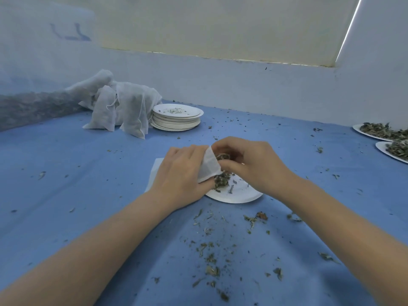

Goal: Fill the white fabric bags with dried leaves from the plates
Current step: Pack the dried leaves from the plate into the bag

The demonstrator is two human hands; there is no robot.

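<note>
A white fabric bag [208, 164] sits mid-table over a white plate [238, 193] of dried leaves [221, 181]. The left hand [181, 173] grips its mouth with curled fingers; the right hand [247, 162] pinches leaves at the opening. Toward the far-left corner lie filled bags [123, 107] beside stacked plates [176, 120]; two leaf-laden plates [382, 132] sit at the right edge of the blue cloth [77, 173].

White bag [209, 165]; white plate [239, 195]; grey-green leaves [220, 182]; blue tablecloth [88, 184]

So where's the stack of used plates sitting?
In the head view, the stack of plates sits far left of centre on the blue cloth, right beside the pile of filled white bags.
</note>
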